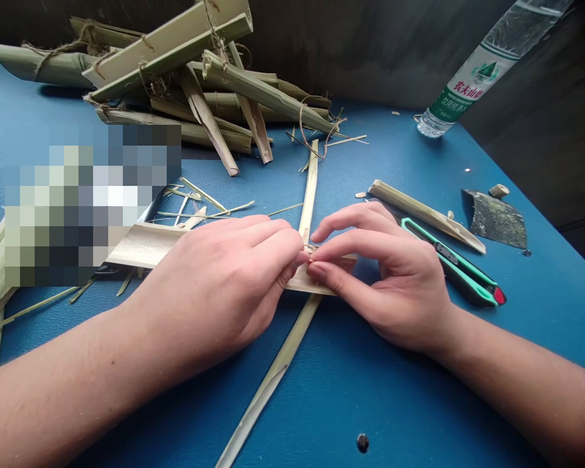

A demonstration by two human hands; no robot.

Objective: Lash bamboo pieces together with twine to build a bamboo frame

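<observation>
Left hand (224, 279) and right hand (385, 273) meet fingertip to fingertip mid-worktop (394, 403), both pinching the end of a flat leaf piece (146, 246) right where a long thin leaf strip (310, 188) crosses it. Green utility knife (458, 266) lies just beside the right hand, with tied leaf bundles (185, 84) piled behind.

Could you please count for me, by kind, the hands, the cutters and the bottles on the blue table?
Hands: 2, the left hand and the right hand, both pinching the pale flat strip.
Cutters: 1, the green cutter.
Bottles: 1, the plastic bottle.
Total: 4.
</observation>
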